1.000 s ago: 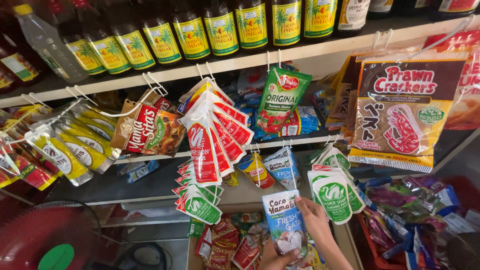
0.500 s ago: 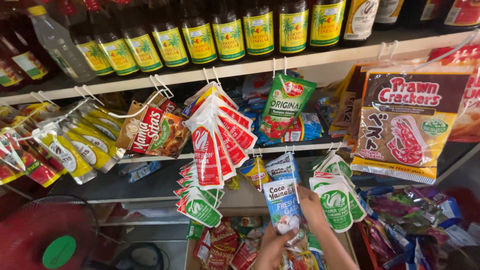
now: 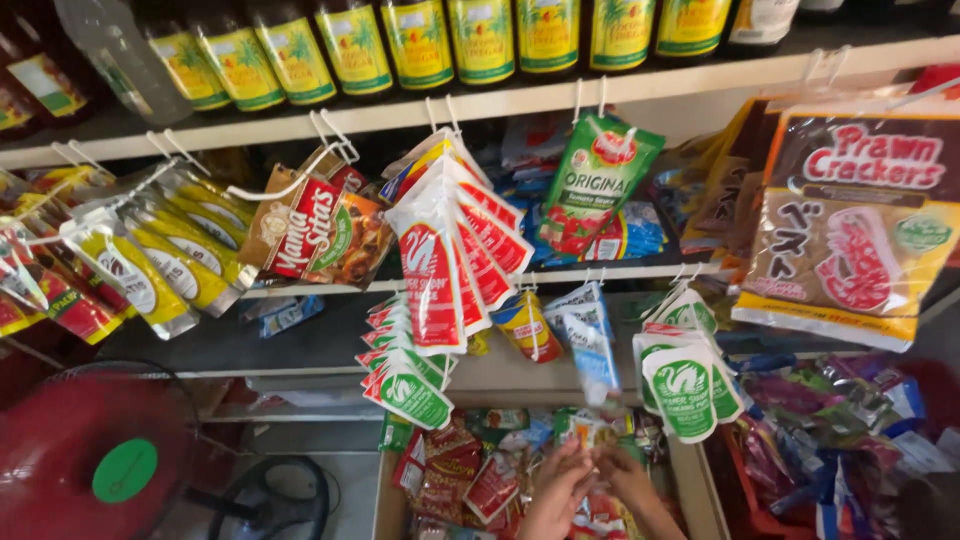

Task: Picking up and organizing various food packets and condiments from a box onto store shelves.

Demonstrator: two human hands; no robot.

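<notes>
A blue-and-white sachet (image 3: pixel 592 345) is seen on its hook, beside white packs with green round emblems (image 3: pixel 684 385). White pouches with red panels (image 3: pixel 440 270) are hung at the middle — a green pouch (image 3: pixel 596 185) to their right. Dark bottles (image 3: pixel 420 40) are marked by yellow-and-green labels. Yellow pouches (image 3: pixel 160 265) are shown at left, and a red fan (image 3: pixel 95 455) — with a green centre — below.
</notes>
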